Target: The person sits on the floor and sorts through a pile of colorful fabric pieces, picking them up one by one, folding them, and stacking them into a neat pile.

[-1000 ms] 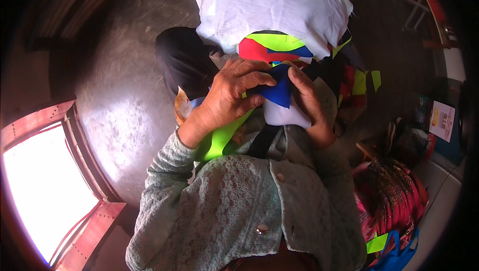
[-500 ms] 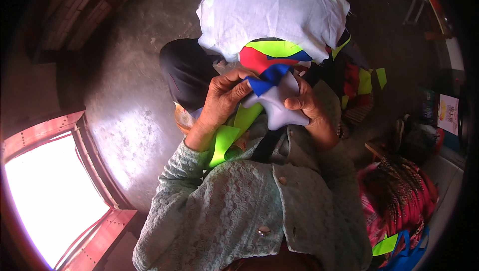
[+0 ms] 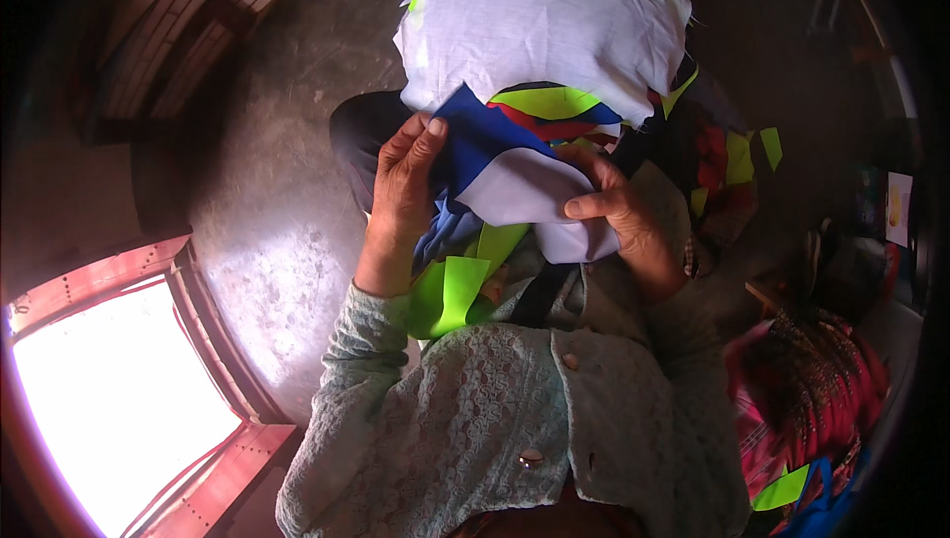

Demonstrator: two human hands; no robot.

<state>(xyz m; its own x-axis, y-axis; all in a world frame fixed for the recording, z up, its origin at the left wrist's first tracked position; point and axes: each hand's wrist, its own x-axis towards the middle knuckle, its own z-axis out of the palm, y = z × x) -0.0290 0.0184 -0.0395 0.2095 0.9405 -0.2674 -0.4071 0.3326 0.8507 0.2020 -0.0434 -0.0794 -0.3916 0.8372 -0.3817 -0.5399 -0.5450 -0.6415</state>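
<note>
Between my hands a blue fabric piece (image 3: 485, 137) and a pale lilac-grey fabric piece (image 3: 524, 187) are spread out, lying against each other along a curved edge. I cannot tell whether they are joined. My left hand (image 3: 408, 162) pinches the blue piece near its upper left corner, thumb on top. On the other side my right hand (image 3: 623, 206) grips the pale piece, its thumb pressing the cloth; the end of the pale piece hangs below. Neon yellow-green cloth pieces (image 3: 455, 291) and a crumpled blue cloth (image 3: 443, 231) lie on my lap under the hands.
Ahead, a large white cloth (image 3: 544, 28) covers a heap with neon, red and blue scraps showing at its edge. To the right lie a red patterned cloth (image 3: 807, 390) and blue straps (image 3: 826, 503). A bright opening with a red frame (image 3: 237, 454) is at lower left.
The bunched blue and pale fabric has been opened out flat. My left hand has moved left and slightly up with the blue corner; my right hand keeps its hold.
</note>
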